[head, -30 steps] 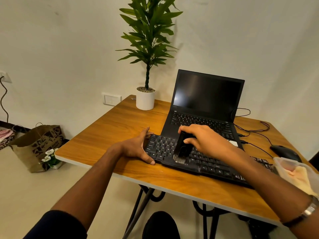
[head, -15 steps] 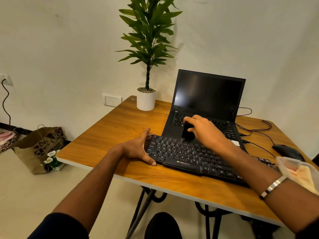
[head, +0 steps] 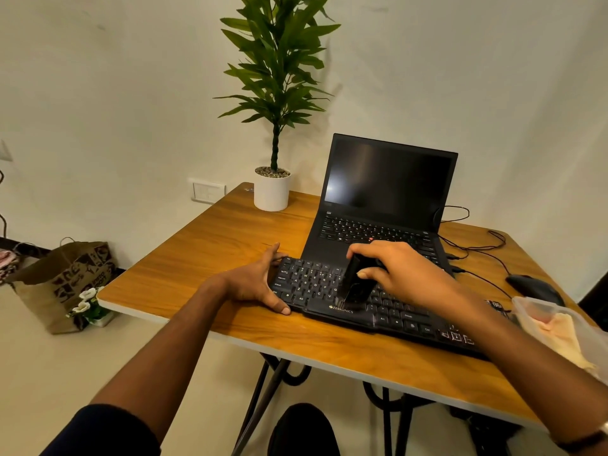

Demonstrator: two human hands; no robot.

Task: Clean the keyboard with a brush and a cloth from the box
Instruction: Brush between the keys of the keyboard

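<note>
Two hands at work over your wooden table (head: 210, 255), and both are on the job. Biggest item on it is the open black laptop (head: 385, 192), screen dark, with the Zebronics keyboard (head: 316, 287) lying right in front of it, its far edge up against the laptop's base. Your right arm reaches in from the lower right, wrist raised, and your right hand (head: 404, 274) curls down over the middle of the keyboard, fingers and thumb gripping the black brush (head: 357, 284). The brush is tilted, bristles down on the keys just above the logo. Your left arm runs straight in from the lower left; your left hand (head: 256, 284) braces the keyboard's left end, fingers straight and spread, thumb along the near edge, holding nothing. Off at the right edge sits the clear plastic box (head: 523, 307) with the pale cloth (head: 559, 337) inside it. Just behind the box, the black mouse (head: 533, 287).
</note>
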